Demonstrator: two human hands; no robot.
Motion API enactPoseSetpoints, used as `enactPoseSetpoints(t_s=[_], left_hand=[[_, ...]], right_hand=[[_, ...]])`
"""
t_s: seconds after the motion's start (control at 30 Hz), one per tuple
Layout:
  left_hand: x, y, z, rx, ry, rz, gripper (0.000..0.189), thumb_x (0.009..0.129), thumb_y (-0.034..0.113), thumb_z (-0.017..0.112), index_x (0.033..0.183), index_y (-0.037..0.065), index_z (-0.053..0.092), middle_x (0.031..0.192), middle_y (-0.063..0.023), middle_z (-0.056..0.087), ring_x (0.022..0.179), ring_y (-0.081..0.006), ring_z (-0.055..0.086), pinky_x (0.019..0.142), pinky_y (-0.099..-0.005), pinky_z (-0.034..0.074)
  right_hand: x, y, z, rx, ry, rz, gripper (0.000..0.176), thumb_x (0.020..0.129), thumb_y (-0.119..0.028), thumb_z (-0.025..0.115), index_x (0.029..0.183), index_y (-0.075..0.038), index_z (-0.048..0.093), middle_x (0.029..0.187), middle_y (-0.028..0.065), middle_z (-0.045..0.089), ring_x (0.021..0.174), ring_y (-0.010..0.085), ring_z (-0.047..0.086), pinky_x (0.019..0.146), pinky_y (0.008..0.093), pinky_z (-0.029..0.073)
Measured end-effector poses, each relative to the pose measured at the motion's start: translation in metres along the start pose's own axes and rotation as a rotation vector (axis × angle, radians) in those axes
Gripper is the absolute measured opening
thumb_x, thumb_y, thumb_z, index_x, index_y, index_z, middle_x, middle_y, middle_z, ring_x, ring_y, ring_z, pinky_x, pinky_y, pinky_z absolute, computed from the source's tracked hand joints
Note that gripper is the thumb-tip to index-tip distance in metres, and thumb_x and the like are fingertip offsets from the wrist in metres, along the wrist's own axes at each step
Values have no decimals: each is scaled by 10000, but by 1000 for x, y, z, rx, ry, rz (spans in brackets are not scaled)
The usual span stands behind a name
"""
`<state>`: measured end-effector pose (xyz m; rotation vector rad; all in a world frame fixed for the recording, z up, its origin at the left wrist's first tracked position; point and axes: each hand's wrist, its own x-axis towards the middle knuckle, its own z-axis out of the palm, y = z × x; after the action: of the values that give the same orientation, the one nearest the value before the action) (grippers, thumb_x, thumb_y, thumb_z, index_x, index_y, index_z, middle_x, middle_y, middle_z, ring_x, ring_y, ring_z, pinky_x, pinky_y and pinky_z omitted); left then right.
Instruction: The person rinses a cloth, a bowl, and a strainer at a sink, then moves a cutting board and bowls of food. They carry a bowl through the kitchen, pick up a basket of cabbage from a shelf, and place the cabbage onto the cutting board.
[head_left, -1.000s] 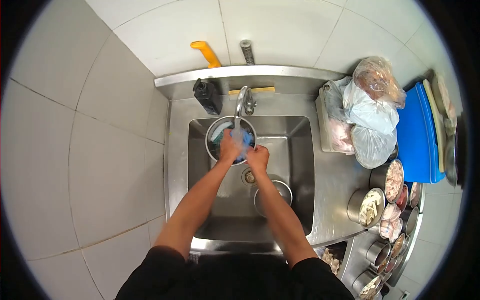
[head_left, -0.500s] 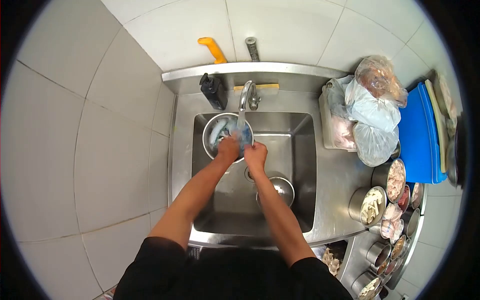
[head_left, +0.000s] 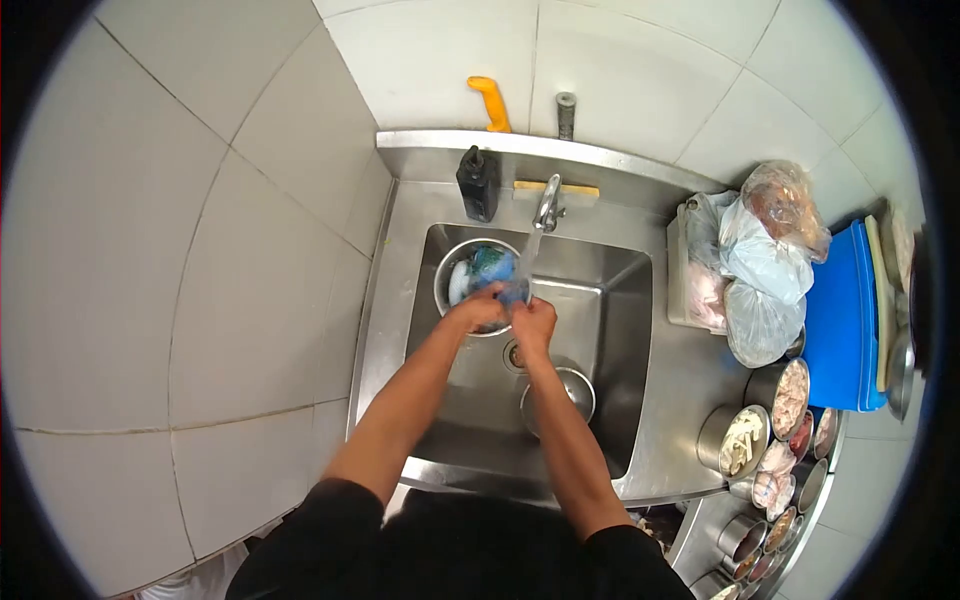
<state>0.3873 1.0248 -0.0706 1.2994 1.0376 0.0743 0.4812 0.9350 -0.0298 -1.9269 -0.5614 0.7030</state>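
Note:
A round metal bowl [head_left: 443, 290] sits in the left part of the steel sink [head_left: 620, 350], with blue, green and white scrubbing material [head_left: 490, 264] inside it. Water runs from the faucet [head_left: 548, 203] onto the bowl's right side. My left hand [head_left: 482, 309] is closed at the bowl's front inner side on something I cannot make out. Against the bowl's right rim, my right hand [head_left: 534, 322] is closed, its fingertips partly hidden. A second round metal vessel [head_left: 573, 388] lies lower in the sink, partly under my right forearm.
A black pump bottle [head_left: 478, 185] stands behind the sink at left. On the right counter are plastic bags [head_left: 765, 250], a blue board or case [head_left: 842, 320] and several metal containers of food [head_left: 742, 441]. A yellow handle [head_left: 490, 103] leans on the back wall.
The whole view has shifted, with the sink now further right. My left hand has moved from the bowl's middle to its front right, close to my right hand. The blue material shows more.

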Motion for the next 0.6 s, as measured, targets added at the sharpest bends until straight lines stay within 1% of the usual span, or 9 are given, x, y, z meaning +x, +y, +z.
enactPoseSetpoints(t_s=[0.03, 0.1, 0.13, 0.2, 0.23, 0.3, 0.43, 0.57, 0.6], left_hand=[[3, -4, -4, -252, -22, 42, 571, 667, 32, 597, 1231, 79, 523, 1091, -98, 564, 995, -213, 534, 797, -324, 450], [0, 4, -4, -236, -12, 38, 585, 653, 27, 617, 1229, 73, 524, 1092, -103, 573, 985, -210, 543, 800, -316, 450], [-7, 18, -2, -221, -3, 34, 601, 639, 23, 637, 1227, 66, 524, 1093, -109, 581, 976, -207, 553, 803, -308, 451], [-27, 56, -2, 117, 208, 226, 554, 635, 76, 682, 1171, 40, 552, 1067, -134, 605, 950, -224, 583, 812, -310, 458], [-36, 72, -9, 117, 212, 228, 554, 635, 76, 682, 1171, 40, 552, 1067, -134, 605, 950, -224, 583, 812, -310, 458], [-58, 99, -28, 334, 404, 388, 520, 672, 126, 705, 1157, 41, 539, 996, -124, 620, 871, -191, 604, 760, -307, 487], [-125, 155, -69, 434, 687, 412, 499, 674, 132, 722, 1117, 22, 521, 938, -104, 613, 833, -204, 598, 765, -318, 486], [-164, 171, -94, 225, 570, 527, 431, 699, 127, 703, 1077, 1, 538, 957, -134, 607, 874, -201, 596, 781, -313, 478], [-171, 173, -94, 122, 521, 520, 365, 745, 127, 675, 1065, 11, 543, 921, -110, 606, 814, -169, 590, 704, -292, 481]], right_hand=[[3, -3, 2, 4, 0, -10, 178, 674, -143, 566, 634, 26, 604, 524, 153, 566, 487, 216, 561, 539, 367, 448], [3, -3, -1, -4, 4, -156, 158, 701, -84, 566, 582, 20, 574, 491, 55, 522, 443, 137, 509, 423, 305, 431], [5, -3, -1, -8, 1, -159, 158, 701, -84, 566, 582, 20, 574, 491, 55, 522, 443, 137, 509, 423, 305, 431], [10, -7, 1, 108, -120, 56, 142, 724, -79, 563, 638, 29, 599, 555, 64, 563, 467, 136, 534, 399, 297, 472], [9, -12, 3, 110, -122, 53, 142, 724, -79, 563, 638, 29, 599, 555, 64, 563, 467, 136, 534, 399, 297, 472], [2, -26, 10, 330, -169, 131, 134, 746, -71, 561, 726, 49, 617, 653, 86, 599, 506, 146, 559, 398, 300, 518], [2, -52, 50, 392, -236, 189, 153, 777, -60, 549, 833, 67, 614, 746, 114, 613, 570, 167, 587, 466, 312, 555], [14, -84, 108, 538, -276, 211, 169, 824, -103, 562, 872, 52, 609, 782, 112, 622, 657, 193, 616, 511, 331, 559], [24, -83, 121, 502, -303, 196, 176, 834, -136, 575, 868, 31, 616, 787, 110, 631, 701, 201, 629, 507, 347, 550]])
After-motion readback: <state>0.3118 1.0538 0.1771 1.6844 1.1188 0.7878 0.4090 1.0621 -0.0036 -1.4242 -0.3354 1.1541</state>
